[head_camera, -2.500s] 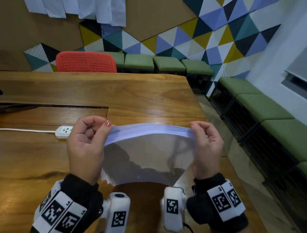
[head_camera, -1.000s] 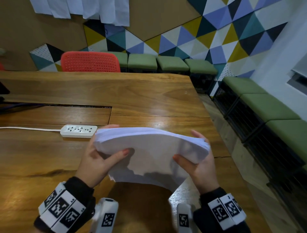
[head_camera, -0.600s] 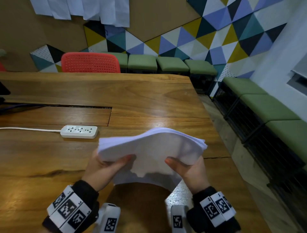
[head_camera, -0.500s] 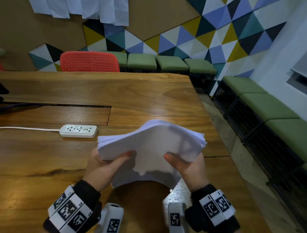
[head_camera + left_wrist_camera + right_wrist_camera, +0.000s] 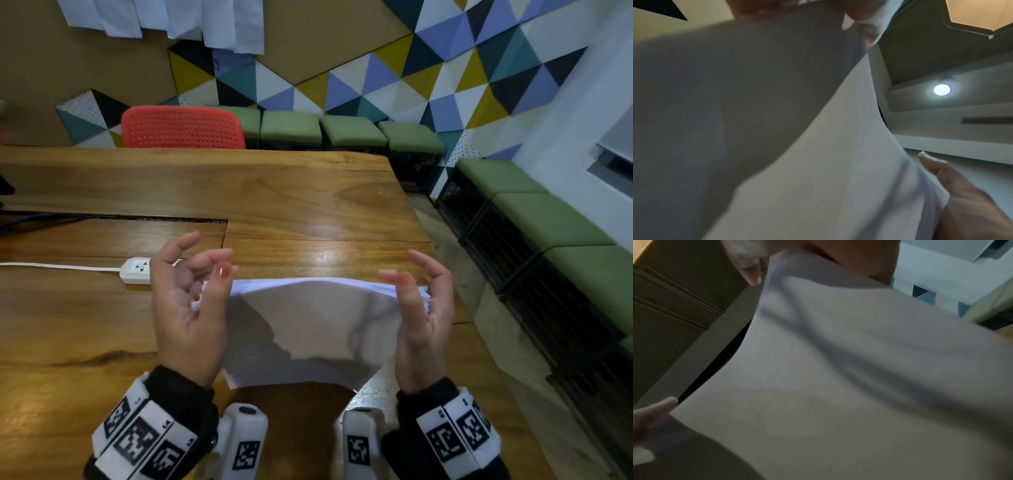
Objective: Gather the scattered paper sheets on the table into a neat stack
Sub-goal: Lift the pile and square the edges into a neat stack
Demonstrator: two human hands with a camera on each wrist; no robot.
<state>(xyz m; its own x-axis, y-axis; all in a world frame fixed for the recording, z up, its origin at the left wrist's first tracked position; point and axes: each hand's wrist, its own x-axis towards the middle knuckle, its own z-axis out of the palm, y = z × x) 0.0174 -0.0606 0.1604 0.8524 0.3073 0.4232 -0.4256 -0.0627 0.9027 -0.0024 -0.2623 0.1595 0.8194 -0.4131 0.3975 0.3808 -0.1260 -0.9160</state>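
A stack of white paper sheets (image 5: 308, 325) stands nearly upright over the wooden table (image 5: 274, 198), its top edge level and its near face in shadow. My left hand (image 5: 212, 270) holds the stack's upper left side, thumb on the near face and fingers loosely curled behind and above. My right hand (image 5: 411, 274) holds the upper right side the same way. The stack's lower edge bows near my wrists. In the left wrist view the paper (image 5: 818, 146) fills the frame beside my thumb (image 5: 941, 170). The right wrist view shows the sheet (image 5: 838, 369) too.
A white power strip (image 5: 137, 270) with its cord lies on the table just left of my left hand. A dark slot (image 5: 113, 219) runs across the table further back. A red chair (image 5: 183, 126) stands behind the table; green benches (image 5: 548, 219) line the right wall.
The stack has swung from a bowed, flatter hold to nearly upright. Both hands have shifted to its upper side edges, and the fingers have loosened and spread.
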